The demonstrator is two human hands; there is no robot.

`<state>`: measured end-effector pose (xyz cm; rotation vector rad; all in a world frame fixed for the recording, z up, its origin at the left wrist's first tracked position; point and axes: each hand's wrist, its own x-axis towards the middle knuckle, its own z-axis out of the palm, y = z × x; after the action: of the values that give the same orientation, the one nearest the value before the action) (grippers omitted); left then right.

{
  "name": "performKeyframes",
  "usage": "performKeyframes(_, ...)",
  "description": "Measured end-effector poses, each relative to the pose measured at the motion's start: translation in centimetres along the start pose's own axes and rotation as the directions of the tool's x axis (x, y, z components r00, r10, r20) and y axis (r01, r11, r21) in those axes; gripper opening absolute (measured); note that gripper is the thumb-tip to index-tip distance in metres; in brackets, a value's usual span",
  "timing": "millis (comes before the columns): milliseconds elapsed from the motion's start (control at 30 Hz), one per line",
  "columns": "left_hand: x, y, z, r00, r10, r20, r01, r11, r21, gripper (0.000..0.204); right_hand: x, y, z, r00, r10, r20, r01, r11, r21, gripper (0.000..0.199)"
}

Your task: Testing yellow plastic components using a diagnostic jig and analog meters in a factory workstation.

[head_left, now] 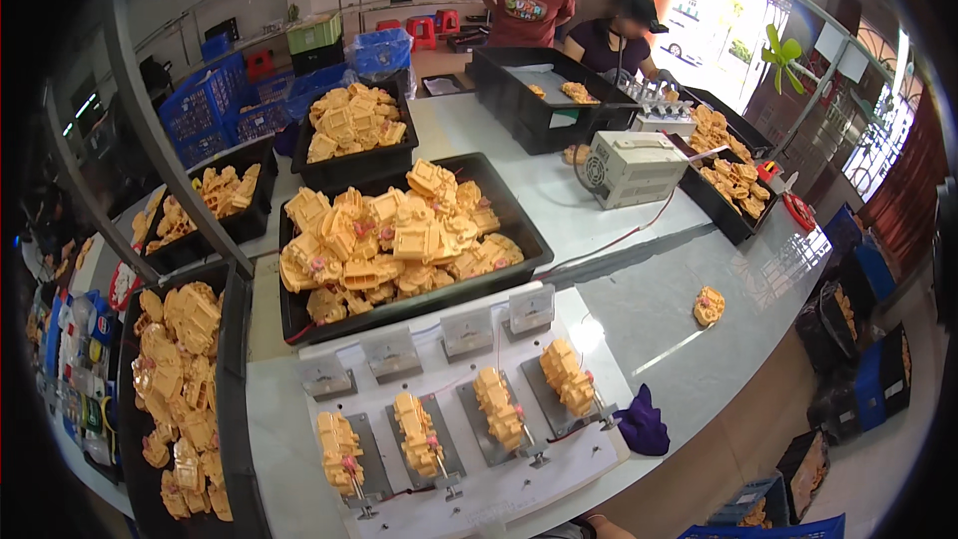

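Observation:
Neither of my hands shows; only a sliver of skin and dark cloth (599,527) appears at the lower edge. Nearest to it stands a white test board (499,499) with several metal clamp fixtures. Yellow plastic gearbox-like parts sit in them: one at the left (340,451), one beside it (416,431), a third (499,407) and one at the right (567,377). Behind them stand several clear panel meters (467,333). A crumpled purple cloth (644,421) lies by the board's right edge. One loose yellow part (709,306) rests farther right on the table.
Behind the board, a black tray (539,240) is heaped with yellow parts; more trays (235,379) stand left. A grey power supply box (639,168) with a red cable stands farther back. Two people (529,0) are across the table. Crates (878,379) line the floor at right.

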<state>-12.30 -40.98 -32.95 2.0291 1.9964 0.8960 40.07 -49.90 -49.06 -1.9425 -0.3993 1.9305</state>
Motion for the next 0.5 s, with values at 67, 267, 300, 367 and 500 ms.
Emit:
performKeyframes(67, -3.0, -0.5, 1.0, 0.999, 0.009, 0.034, -0.009, 1.0, 0.008, 0.026, -0.1, 2.7, -0.3, 0.999, -0.015, -0.028, 0.016, 0.999, 0.033, 0.035)
performKeyframes(267, -11.6, 0.5, 1.0, 0.992, 0.06, 0.11, -0.063, 0.998, 0.02, 0.028, -3.7, 9.8, -2.1, 0.988, -0.089, -0.124, 0.105, 0.986, 0.132, 0.033)
performKeyframes(300, -12.4, 0.7, 0.8, 0.991, 0.069, 0.116, -0.073, 0.997, 0.025, 0.028, -4.5, 9.0, -1.4, 0.985, -0.106, -0.137, 0.126, 0.981, 0.145, 0.032)
performKeyframes(367, -13.9, 1.1, 0.6, 0.987, 0.088, 0.134, -0.093, 0.995, 0.032, 0.028, -6.4, 7.4, -0.3, 0.912, -0.324, -0.25, 0.284, 0.941, -0.183, 0.034)
performKeyframes(500, -15.8, 1.9, -0.1, 0.983, 0.094, 0.157, -0.103, 0.993, 0.054, 0.029, -14.5, -1.7, 1.2, 0.505, -0.738, -0.448, 0.455, 0.669, -0.588, 0.03)
